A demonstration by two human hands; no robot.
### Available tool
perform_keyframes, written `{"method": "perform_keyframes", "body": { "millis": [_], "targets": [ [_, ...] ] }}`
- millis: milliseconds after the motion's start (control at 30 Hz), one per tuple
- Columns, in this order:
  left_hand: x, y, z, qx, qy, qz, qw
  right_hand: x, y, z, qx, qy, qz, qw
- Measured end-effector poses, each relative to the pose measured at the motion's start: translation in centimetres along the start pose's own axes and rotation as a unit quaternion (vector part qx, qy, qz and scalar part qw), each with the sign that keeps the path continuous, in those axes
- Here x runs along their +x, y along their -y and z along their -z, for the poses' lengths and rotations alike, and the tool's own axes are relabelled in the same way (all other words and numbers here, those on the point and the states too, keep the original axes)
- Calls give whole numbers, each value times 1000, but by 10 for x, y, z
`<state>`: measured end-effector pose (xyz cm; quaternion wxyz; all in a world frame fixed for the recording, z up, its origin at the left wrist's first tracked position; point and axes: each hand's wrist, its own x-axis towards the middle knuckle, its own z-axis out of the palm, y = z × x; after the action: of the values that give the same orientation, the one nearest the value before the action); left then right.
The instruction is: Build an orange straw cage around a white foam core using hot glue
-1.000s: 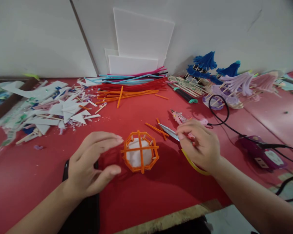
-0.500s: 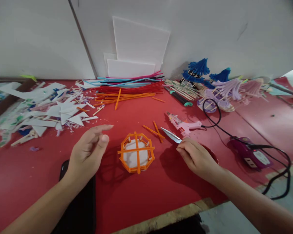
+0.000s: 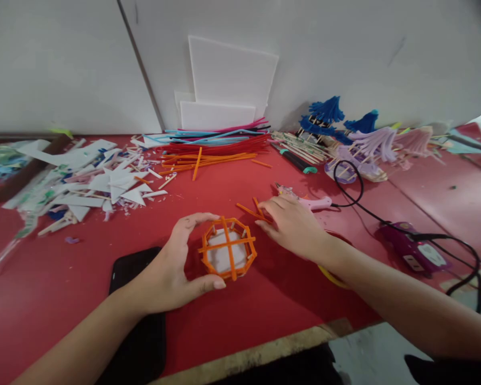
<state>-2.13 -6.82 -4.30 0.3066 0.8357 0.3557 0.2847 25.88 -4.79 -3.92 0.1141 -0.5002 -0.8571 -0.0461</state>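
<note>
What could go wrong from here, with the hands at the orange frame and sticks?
The left hand curves around the orange frame; squeezing might bend its thin bars.
The right hand, at the orange sticks, is right beside the pink glue gun; if hot, it could burn fingers, though its heat can't be seen.
The gun's looped black cord might snag and drag it.

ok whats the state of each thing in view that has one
left hand: open, curved around the frame's side
right hand: fingers at the strips, grip unclear
frame: standing, bars crossed on top
strips: loose on the table
glue gun: lying down, partly hidden
phone: screen dark
socket box: red light on
</note>
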Motion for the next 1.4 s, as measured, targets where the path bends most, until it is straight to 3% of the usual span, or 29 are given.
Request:
{"method": "perform_keyframes", "body": {
  "millis": [167,300,367,433,533,633,800,1033,1300,1400],
  "targets": [
    [-1,0,-9,66,-84,-17,994,6,4,-11,-39,30,-8,999],
    [2,-4,-12,141,-131,-53,980,5,1,-2,8,-11,-37,999],
    [1,-7,-12,139,-130,-48,981,5,-1,9,80,-46,-55,994],
    [0,-10,-10,73,-111,-26,991,6,0,24,154,-72,-51,984],
    [-1,-13,-6,-65,-70,27,995,6,7,44,216,-102,-21,971],
    [0,-16,-1,-83,-74,64,992,4,21,54,266,-105,20,958],
    [4,-29,11,-97,-55,69,991,-2,44,53,354,-65,52,931],
    [3,-44,19,32,-71,63,995,-5,44,53,372,-19,98,923],
    [2,-54,19,13,-60,98,993,-4,43,46,448,-23,74,891],
    [-2,-62,16,-31,-75,149,986,-6,42,45,480,-8,35,877]
  ]
}}
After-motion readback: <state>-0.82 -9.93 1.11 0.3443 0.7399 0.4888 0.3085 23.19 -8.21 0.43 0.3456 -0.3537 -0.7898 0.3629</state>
